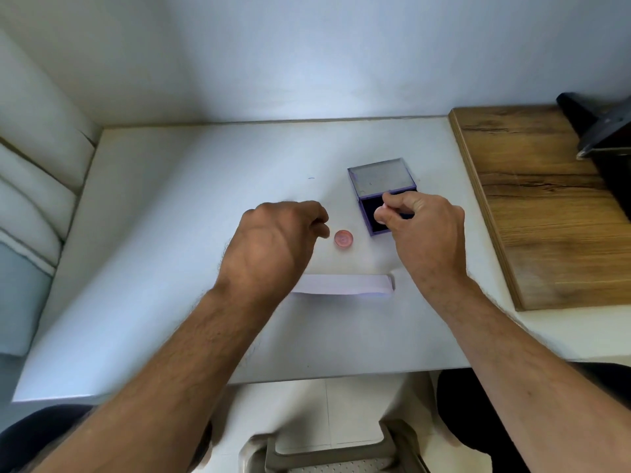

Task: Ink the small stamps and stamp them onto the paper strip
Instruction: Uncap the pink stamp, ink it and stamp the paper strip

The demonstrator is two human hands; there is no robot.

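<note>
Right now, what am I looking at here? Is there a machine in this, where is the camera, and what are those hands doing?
There is no machine, only a person's two bare hands. The single picture comes from a camera worn on the person's head, looking forward and down.

On the white table sits an open purple ink pad, its lid tipped back. Nearer the person lies a white paper strip, and between them a small pink round stamp.

The right hand pinches a small pale stamp over the dark ink. The left hand hangs loosely curled beside the pink stamp; whether its grip holds anything is hidden. A wooden board lies to the right.
</note>
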